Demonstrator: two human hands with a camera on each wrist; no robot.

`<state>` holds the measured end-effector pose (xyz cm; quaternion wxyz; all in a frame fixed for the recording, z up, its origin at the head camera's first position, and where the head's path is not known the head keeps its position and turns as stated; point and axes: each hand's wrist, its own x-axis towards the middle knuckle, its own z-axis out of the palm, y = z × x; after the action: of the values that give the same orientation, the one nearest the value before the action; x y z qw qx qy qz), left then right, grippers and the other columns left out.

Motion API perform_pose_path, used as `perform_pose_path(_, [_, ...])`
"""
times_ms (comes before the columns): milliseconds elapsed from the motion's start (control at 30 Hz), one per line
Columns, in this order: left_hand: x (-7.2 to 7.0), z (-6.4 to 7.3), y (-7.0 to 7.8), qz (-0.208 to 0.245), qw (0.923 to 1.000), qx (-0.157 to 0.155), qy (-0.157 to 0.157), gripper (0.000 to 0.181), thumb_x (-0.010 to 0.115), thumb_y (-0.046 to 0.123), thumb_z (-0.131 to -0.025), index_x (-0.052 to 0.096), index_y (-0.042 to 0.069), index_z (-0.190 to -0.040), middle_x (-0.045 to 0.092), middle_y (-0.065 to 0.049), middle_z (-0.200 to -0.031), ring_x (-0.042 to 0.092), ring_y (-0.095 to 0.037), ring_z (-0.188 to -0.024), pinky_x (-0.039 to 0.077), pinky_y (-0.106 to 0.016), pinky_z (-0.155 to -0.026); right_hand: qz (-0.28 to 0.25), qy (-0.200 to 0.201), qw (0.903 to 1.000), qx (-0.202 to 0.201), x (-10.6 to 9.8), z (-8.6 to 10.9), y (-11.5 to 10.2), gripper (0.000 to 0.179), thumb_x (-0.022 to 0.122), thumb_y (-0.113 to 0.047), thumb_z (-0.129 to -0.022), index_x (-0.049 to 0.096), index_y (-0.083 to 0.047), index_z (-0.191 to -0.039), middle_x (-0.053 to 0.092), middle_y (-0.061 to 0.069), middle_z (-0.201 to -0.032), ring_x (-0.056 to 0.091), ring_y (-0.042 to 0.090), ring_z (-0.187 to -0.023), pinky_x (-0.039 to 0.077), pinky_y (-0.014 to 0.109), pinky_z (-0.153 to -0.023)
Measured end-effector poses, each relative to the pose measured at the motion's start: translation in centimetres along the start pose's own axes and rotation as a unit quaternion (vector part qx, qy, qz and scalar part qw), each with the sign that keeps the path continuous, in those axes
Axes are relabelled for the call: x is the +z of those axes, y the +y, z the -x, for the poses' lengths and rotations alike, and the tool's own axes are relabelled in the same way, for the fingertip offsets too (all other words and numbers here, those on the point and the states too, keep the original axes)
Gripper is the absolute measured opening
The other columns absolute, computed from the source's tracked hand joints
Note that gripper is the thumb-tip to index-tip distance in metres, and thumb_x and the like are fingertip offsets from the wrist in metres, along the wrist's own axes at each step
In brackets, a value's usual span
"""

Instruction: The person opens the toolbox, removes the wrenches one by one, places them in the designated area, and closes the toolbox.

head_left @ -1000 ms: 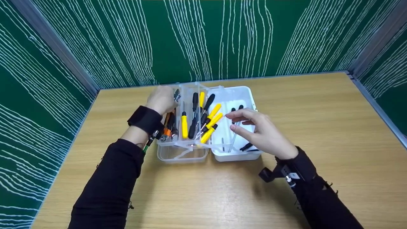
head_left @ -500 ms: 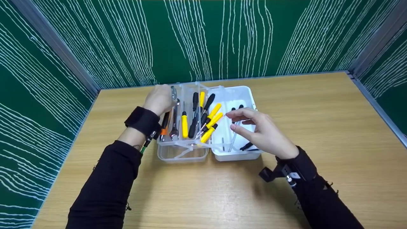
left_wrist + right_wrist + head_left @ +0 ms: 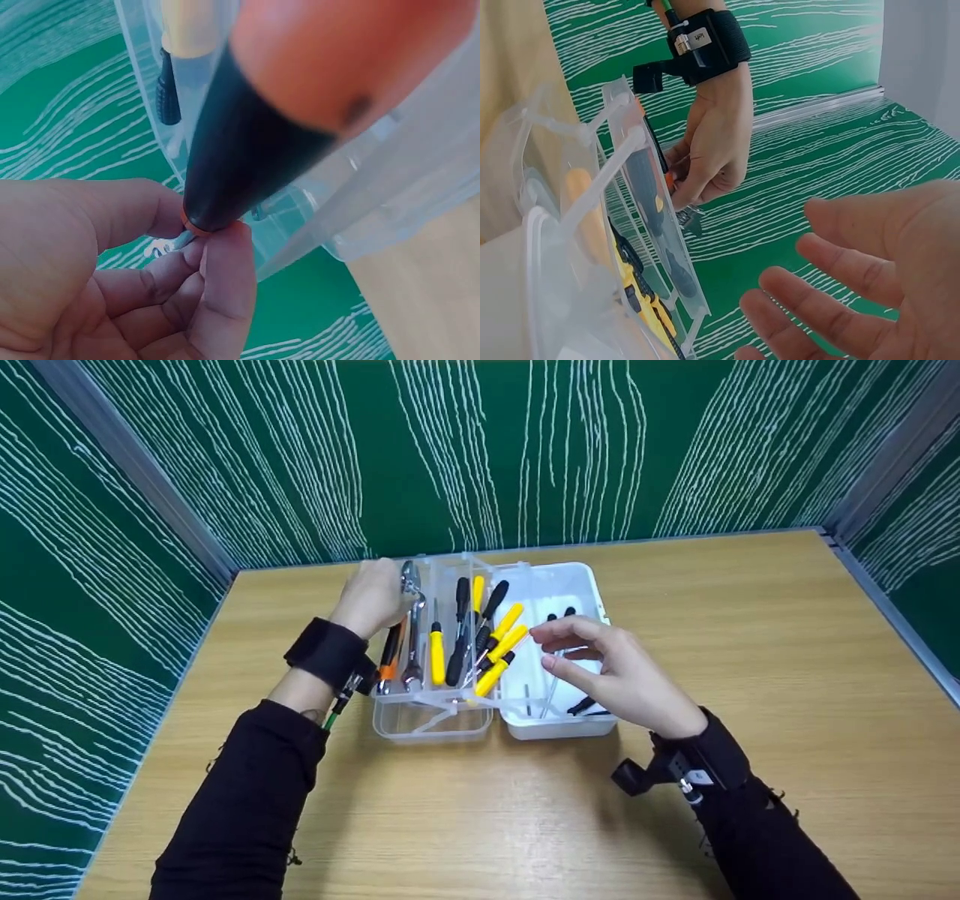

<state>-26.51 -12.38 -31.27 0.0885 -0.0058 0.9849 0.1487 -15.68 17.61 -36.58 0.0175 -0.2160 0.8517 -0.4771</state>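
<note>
My left hand (image 3: 371, 596) pinches an adjustable wrench (image 3: 259, 146) with a black and orange handle. Its thumb and fingers meet at the handle's end by the metal, in the left wrist view. The wrench's metal head shows beside the knuckles in the head view. This hand is over the left compartment of an opened clear tray (image 3: 420, 696), where a shiny spanner (image 3: 413, 652) lies. My right hand (image 3: 626, 675) hovers over the white toolbox base (image 3: 559, 729), fingers loosely bent, nothing between them.
Yellow screwdrivers (image 3: 437, 656) and black-handled screwdrivers (image 3: 455, 660) lie in the tray's other compartments. Several thin black-ended tools (image 3: 581, 705) rest inside the white base. A clear lower tray (image 3: 431, 727) juts out in front. Green panels (image 3: 510, 450) stand behind the wooden table (image 3: 525, 817).
My left hand has shifted slightly left and back towards me, with the wrench head turning upright beside it. More of the spanner shows. The right hand stays almost still.
</note>
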Motion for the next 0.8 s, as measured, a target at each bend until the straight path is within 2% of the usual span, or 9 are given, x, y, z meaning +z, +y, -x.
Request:
perform_pose_path(133, [-0.3, 0.4, 0.1, 0.02, 0.9998, 0.003, 0.009, 0.019, 0.065, 0.017, -0.107, 0.069, 0.0, -0.113, 0.056, -0.01, -0.09, 0.06, -0.024, -0.079, 0.047, -0.026, -0.06, -0.005, 0.0, 1.0, -0.003, 0.2, 0.0, -0.1, 0.034, 0.073, -0.022, -0.104, 0.069, -0.014, -0.136, 0.073, 0.0, -0.134, 0.07, 0.02, -0.121, 0.058, 0.047, -0.109])
perform_pose_path(333, [-0.7, 1.2, 0.0, 0.049, 0.9977, 0.03, 0.036, 0.016, 0.065, 0.016, -0.106, 0.069, 0.003, -0.096, 0.052, -0.006, -0.08, 0.054, -0.019, -0.068, 0.042, -0.025, -0.056, -0.023, -0.004, 0.9996, -0.017, 0.3, 0.1, -0.2, 0.033, 0.072, -0.022, -0.105, 0.07, -0.012, -0.136, 0.074, 0.002, -0.133, 0.071, 0.02, -0.121, 0.058, 0.029, -0.106])
perform_pose_path(500, [-1.1, 2.1, 0.0, 0.073, 0.9945, 0.053, 0.053, 0.028, 0.065, 0.015, -0.106, 0.059, 0.008, -0.079, 0.045, 0.0, -0.068, 0.051, -0.016, -0.059, 0.04, -0.024, -0.054, -0.03, -0.007, 0.9995, -0.007, 0.3, 0.1, -0.3, 0.033, 0.072, -0.022, -0.104, 0.07, -0.013, -0.136, 0.073, 0.002, -0.133, 0.071, 0.02, -0.122, 0.058, 0.033, -0.107])
perform_pose_path(600, [-1.3, 2.6, -0.1, 0.083, 0.9924, 0.062, 0.067, 0.036, 0.063, 0.014, -0.105, 0.051, 0.012, -0.071, 0.042, 0.001, -0.065, 0.05, -0.015, -0.057, 0.039, -0.024, -0.054, -0.031, -0.012, 0.9994, -0.004, 0.4, 0.0, -0.4, 0.033, 0.072, -0.022, -0.105, 0.069, -0.012, -0.136, 0.073, 0.002, -0.133, 0.07, 0.02, -0.122, 0.058, 0.031, -0.107])
perform_pose_path(700, [-1.6, 3.0, -0.2, 0.096, 0.9896, 0.07, 0.081, 0.034, 0.062, 0.013, -0.105, 0.052, 0.011, -0.072, 0.047, -0.001, -0.07, 0.053, -0.017, -0.061, 0.041, -0.023, -0.055, -0.034, -0.016, 0.9993, -0.002, 0.6, -0.1, -0.5, 0.034, 0.072, -0.022, -0.104, 0.069, -0.012, -0.137, 0.073, 0.003, -0.134, 0.07, 0.02, -0.122, 0.057, 0.029, -0.106])
perform_pose_path(800, [-1.9, 3.6, -0.2, 0.107, 0.9864, 0.079, 0.096, 0.026, 0.062, 0.013, -0.106, 0.061, 0.007, -0.081, 0.056, -0.007, -0.08, 0.056, -0.019, -0.067, 0.045, -0.023, -0.058, -0.039, -0.018, 0.9991, -0.001, 0.8, -0.2, -0.6, 0.034, 0.072, -0.022, -0.105, 0.068, -0.012, -0.137, 0.073, 0.003, -0.134, 0.07, 0.02, -0.121, 0.057, 0.032, -0.107])
